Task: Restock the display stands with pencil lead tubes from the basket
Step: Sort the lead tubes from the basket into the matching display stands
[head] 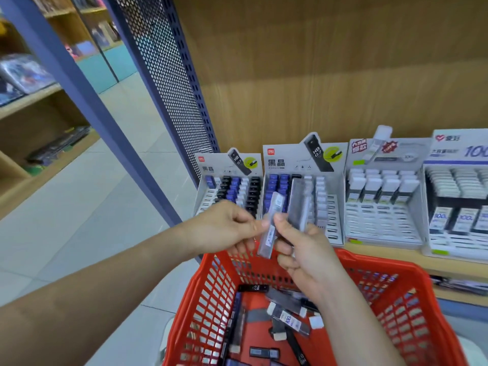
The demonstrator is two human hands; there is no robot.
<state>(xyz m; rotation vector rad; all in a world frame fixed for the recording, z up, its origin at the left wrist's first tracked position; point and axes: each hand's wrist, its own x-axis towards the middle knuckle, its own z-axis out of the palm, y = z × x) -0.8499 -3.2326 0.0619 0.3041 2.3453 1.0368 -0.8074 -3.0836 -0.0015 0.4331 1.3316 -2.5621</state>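
Above the red plastic basket [211, 286] my right hand [303, 254] grips two clear pencil lead tubes upright: a white-capped tube [269, 228] on the left and a grey tube [299, 202] behind it. My left hand [224, 228] reaches in from the left, its curled fingertips at the white-capped tube's side; whether they pinch it I cannot tell. Several loose lead tubes [287, 315] lie in the basket's bottom. Four cardboard display stands sit on the wooden shelf: two with black and blue tubes [232, 191] [280, 186], two with white-capped ones [383, 196] [459, 202].
A blue perforated metal panel [169, 83] and a blue post [79, 83] rise at the left of the shelf. Pale floor tiles [92, 207] and other wooden shelving [34, 128] lie further left. The wooden back wall [330, 75] stands behind the stands.
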